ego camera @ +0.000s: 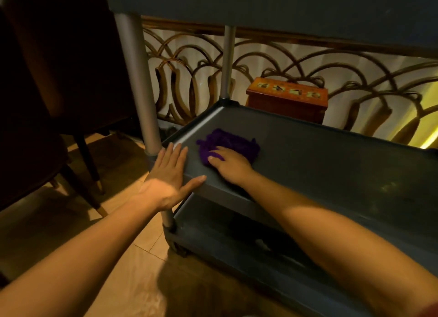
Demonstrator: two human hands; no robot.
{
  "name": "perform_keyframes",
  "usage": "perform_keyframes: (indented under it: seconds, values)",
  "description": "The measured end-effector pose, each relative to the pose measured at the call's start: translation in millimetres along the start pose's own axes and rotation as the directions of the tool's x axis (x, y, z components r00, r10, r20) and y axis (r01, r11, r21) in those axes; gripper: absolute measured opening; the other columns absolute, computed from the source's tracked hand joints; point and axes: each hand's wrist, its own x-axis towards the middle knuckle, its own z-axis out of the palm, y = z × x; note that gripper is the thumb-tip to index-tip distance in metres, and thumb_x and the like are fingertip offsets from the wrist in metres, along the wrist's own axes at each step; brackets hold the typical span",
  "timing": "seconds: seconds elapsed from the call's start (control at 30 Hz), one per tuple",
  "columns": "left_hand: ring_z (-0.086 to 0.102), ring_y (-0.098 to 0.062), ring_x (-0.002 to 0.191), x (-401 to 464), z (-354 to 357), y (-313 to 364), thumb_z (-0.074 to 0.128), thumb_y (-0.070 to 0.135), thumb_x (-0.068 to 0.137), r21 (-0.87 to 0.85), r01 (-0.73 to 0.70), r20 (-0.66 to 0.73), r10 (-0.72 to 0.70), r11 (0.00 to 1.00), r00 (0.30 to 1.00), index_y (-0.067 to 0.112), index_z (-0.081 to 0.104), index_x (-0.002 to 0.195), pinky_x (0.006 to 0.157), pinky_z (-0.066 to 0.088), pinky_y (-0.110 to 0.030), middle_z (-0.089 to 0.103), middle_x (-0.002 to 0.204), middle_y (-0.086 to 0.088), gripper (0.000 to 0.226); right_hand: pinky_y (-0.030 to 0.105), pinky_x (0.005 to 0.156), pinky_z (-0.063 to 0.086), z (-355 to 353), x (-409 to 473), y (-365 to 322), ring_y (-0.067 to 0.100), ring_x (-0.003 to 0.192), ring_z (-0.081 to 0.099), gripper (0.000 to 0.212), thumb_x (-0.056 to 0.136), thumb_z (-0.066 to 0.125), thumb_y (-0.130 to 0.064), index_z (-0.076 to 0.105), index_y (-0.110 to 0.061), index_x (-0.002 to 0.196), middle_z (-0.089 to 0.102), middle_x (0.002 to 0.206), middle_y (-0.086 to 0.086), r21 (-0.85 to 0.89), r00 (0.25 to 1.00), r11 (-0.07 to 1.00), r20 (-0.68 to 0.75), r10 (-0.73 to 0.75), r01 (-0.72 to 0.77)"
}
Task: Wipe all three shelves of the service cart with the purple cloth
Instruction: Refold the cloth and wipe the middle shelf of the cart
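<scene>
Purple cloth (227, 143) on middle shelf (331, 155)

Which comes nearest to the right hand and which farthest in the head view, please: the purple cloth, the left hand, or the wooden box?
1. Purple cloth: under the right hand, on the middle shelf.
2. Left hand: to its left, flat on the shelf's corner edge.
3. Wooden box: behind the cart, by the railing.
</scene>
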Motion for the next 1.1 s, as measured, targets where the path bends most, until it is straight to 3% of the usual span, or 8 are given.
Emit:
perform_keyframes:
  seconds: [0.07, 0.17, 0.27, 0.4, 0.5, 0.63, 0.83, 1.1]
  values:
    - [-0.015, -0.022, 0.154, -2, -2, -4, 0.013, 0.094, 0.077, -0.02, 0.0, 0.018, 0.001, 1.0, 1.0, 0.018, -0.005, 0.159, 0.123, -0.011, -0.039, -0.008, 0.169, -0.008, 0.113, 0.042, 0.114, 0.033, -17, -4, 10, 0.026, 0.14, 0.046, 0.058, 0.097, 0.037, -0.064, 0.054, -0.032, 0.142, 0.049, 0.155, 0.001, 0.01, 0.999, 0.999, -0.04, 0.03, -0.03]
    - [-0.017, -0.021, 0.154, -2, 0, -1, 0.014, 0.095, 0.075, -0.025, 0.011, 0.029, -0.01, 1.0, 1.0, 0.017, -0.007, 0.158, 0.123, -0.012, -0.038, -0.011, 0.169, -0.007, 0.116, 0.054, 0.119, 0.026, -40, -3, 40, 0.032, 0.147, 0.032, 0.082, 0.083, 0.016, -0.085, 0.043, -0.042, 0.148, 0.036, 0.163, 0.003, -0.239, 0.977, 0.958, -0.175, 0.12, -0.161]
    - [-0.016, -0.021, 0.154, -1, 6, 4, 0.011, 0.098, 0.071, -0.031, 0.038, 0.019, -0.037, 0.999, 0.999, 0.018, -0.008, 0.158, 0.124, -0.01, -0.04, -0.011, 0.169, -0.007, 0.12, 0.063, 0.12, 0.014, -26, 10, 42, 0.039, 0.152, 0.016, 0.081, 0.081, 0.027, -0.086, 0.035, -0.046, 0.151, 0.024, 0.167, 0.004, -0.282, 0.97, 0.93, -0.132, 0.205, -0.235]
    - [-0.015, -0.021, 0.155, -1, 7, 1, 0.016, 0.097, 0.072, -0.06, 0.036, 0.014, -0.035, 0.998, 0.999, 0.017, -0.009, 0.159, 0.123, -0.01, -0.038, -0.012, 0.169, -0.007, 0.121, 0.054, 0.114, 0.033, -4, 36, 12, 0.035, 0.137, 0.041, 0.055, 0.093, 0.039, -0.06, 0.06, -0.031, 0.135, 0.05, 0.151, 0.004, -0.181, 0.967, 0.975, -0.242, 0.084, -0.13]
    - [-0.007, -0.021, 0.156, -3, -2, 4, 0.024, 0.096, 0.072, -0.169, 0.045, 0.003, -0.046, 0.985, 0.999, 0.018, -0.006, 0.16, 0.127, 0.0, -0.042, -0.006, 0.17, -0.007, 0.12, 0.043, 0.106, 0.043, 1, 34, -9, 0.031, 0.126, 0.055, 0.049, 0.096, 0.049, -0.055, 0.061, -0.028, 0.135, 0.059, 0.141, 0.009, 0.118, 0.993, 0.993, -0.114, 0.017, -0.004]
    - [0.029, -0.029, 0.15, 2, -9, 12, 0.038, 0.078, 0.087, -0.626, 0.07, -0.108, -0.176, 0.776, 0.979, 0.023, 0.013, 0.159, 0.122, 0.024, -0.052, 0.03, 0.164, -0.011, 0.094, 0.058, 0.115, 0.031, 22, 19, -36, 0.036, 0.145, 0.035, 0.049, 0.098, 0.038, -0.057, 0.047, -0.041, 0.144, 0.045, 0.157, 0.004, -0.205, 0.968, 0.946, 0.048, -0.247, 0.252]
    - [0.01, -0.028, 0.155, 1, 0, 22, 0.015, 0.074, 0.091, -0.204, 0.158, -0.088, -0.178, 0.966, 0.98, 0.024, 0.016, 0.16, 0.124, 0.009, -0.045, 0.011, 0.169, -0.01, 0.085, 0.044, 0.102, 0.049, -14, -43, -6, 0.025, 0.118, 0.061, 0.03, 0.097, 0.056, -0.027, 0.068, -0.025, 0.124, 0.068, 0.132, 0.003, -0.175, 0.954, 0.938, 0.059, -0.294, 0.3]
    - [0.016, -0.031, 0.154, 16, 10, 14, 0.022, 0.063, 0.097, 0.007, 0.247, -0.034, -0.246, 0.969, 0.969, 0.022, 0.033, 0.154, 0.123, 0.014, -0.048, 0.018, 0.168, -0.011, 0.071, 0.042, 0.102, 0.049, -91, -201, 122, 0.027, 0.128, 0.059, 0.041, 0.092, 0.063, -0.03, 0.062, -0.032, 0.133, 0.061, 0.144, -0.001, -0.434, 0.985, 0.893, -0.166, 0.052, -0.12]
